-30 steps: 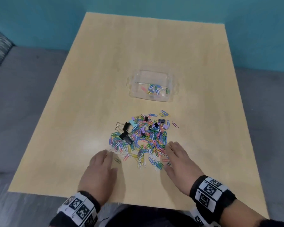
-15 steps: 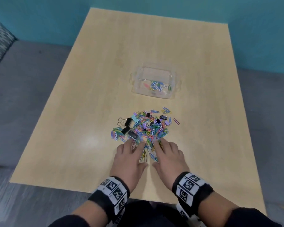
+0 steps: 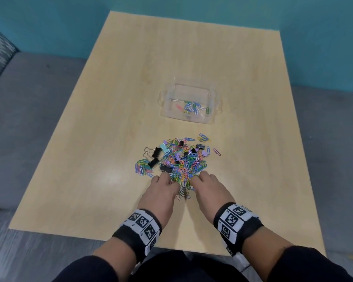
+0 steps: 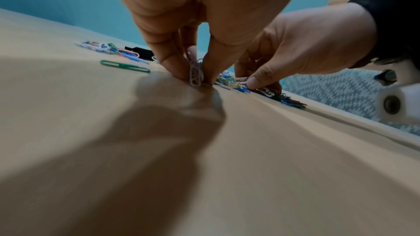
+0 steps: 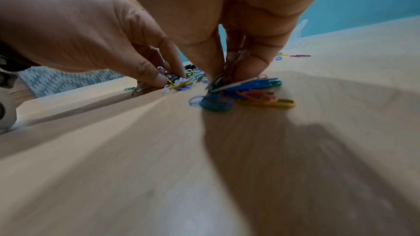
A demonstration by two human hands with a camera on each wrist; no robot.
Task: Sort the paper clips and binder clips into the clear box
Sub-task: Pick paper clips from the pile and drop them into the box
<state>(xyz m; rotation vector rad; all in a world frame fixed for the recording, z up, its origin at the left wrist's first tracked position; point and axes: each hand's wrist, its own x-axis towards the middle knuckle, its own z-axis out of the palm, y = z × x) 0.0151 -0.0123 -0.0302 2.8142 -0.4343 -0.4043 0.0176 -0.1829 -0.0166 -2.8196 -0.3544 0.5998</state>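
From my head view the clear box point(image 3: 189, 104), some clips inside, sat beyond the colourful paper clips point(image 3: 181, 163) and black binder clips point(image 3: 156, 152), while wrist views alone showed my left hand point(image 4: 200, 24) and right hand point(image 5: 227, 15) pinching paper clips.

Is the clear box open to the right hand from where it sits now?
Probably yes: the clear box stands lidless beyond the clip pile, nothing over it. The right hand pinches paper clips at the pile's near edge.

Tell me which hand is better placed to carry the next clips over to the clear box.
Right, by a little. Both hands pinch paper clips at the pile's near edge, but the clear box lies ahead and to the right, on the right hand's side; the left hand would reach across.
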